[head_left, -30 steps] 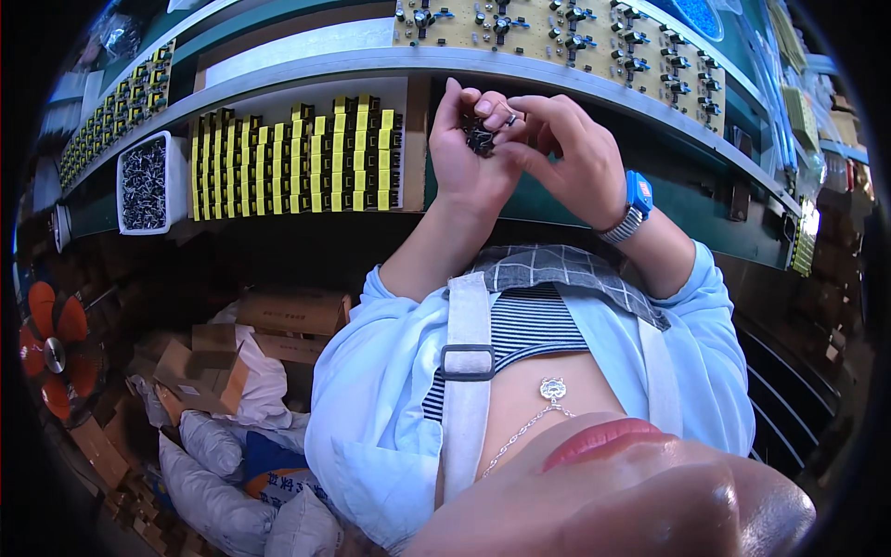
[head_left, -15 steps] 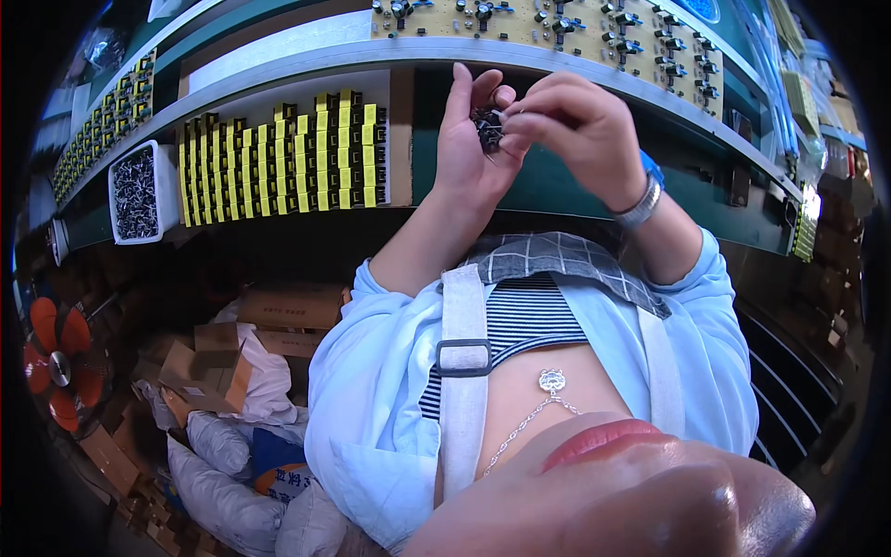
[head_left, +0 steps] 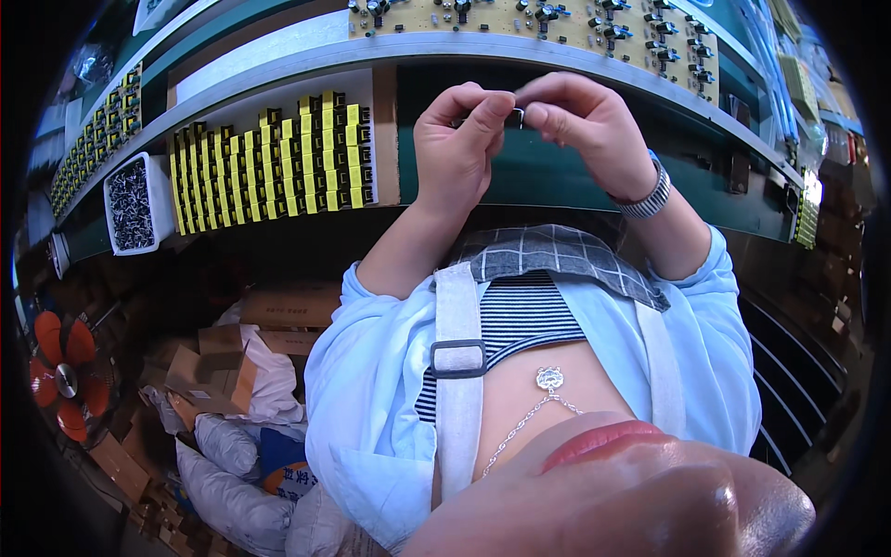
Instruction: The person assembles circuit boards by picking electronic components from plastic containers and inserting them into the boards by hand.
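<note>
L hand [head_left: 455, 144], R hand [head_left: 594, 130], tiny comp. [head_left: 521, 116] btwn them

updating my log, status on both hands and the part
Left hand curled; right hand close, fingers bent. Small wire-legged part between their fingertips, holder unclear. Metal rail just beyond.

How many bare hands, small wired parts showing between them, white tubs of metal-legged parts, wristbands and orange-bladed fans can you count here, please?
Bare hands: 2, the left hand and the right hand
Small wired part showing between them: 1
White tub of metal-legged parts: 1
Wristband: 1
Orange-bladed fan: 1
Total: 6
</note>
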`<action>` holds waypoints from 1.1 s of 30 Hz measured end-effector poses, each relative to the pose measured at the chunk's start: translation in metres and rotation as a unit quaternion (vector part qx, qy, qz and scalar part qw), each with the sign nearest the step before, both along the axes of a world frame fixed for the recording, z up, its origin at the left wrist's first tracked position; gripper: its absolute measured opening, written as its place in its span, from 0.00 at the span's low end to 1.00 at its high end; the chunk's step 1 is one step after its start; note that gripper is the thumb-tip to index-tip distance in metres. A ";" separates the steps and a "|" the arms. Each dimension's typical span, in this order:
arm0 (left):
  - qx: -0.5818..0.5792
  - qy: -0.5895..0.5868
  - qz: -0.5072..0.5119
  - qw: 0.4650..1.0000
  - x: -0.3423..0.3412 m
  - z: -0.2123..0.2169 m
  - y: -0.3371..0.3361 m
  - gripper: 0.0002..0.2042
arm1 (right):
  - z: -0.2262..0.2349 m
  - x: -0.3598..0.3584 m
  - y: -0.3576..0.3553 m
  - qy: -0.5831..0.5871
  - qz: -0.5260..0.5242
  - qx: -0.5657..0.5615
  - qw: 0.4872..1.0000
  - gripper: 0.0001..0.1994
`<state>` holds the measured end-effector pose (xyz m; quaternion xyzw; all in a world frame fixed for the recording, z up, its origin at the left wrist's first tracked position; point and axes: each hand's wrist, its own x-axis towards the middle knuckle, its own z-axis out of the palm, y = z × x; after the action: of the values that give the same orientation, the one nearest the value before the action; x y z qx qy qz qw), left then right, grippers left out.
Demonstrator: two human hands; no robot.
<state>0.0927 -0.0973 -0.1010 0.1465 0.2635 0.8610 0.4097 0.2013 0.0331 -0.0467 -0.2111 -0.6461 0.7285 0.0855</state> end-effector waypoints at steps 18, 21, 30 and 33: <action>-0.071 0.073 -0.014 0.995 0.004 0.001 -0.004 0.11 | 0.001 0.002 -0.003 0.072 0.009 0.149 0.986 0.08; -0.048 -0.092 -0.102 0.989 0.002 0.003 -0.003 0.08 | 0.003 -0.002 -0.003 0.133 -0.023 0.371 0.919 0.09; -0.093 -0.231 -0.172 0.953 -0.008 0.011 -0.001 0.14 | 0.026 -0.036 0.040 0.127 0.047 0.611 0.780 0.11; -0.068 -0.320 -0.170 0.930 -0.009 0.010 0.001 0.16 | 0.035 -0.060 0.054 0.055 0.015 0.530 0.846 0.07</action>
<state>0.0833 -0.0967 -0.0909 -0.1223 0.1473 0.7597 0.6214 0.1412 0.0874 -0.0113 -0.0841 -0.9311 0.2870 0.2088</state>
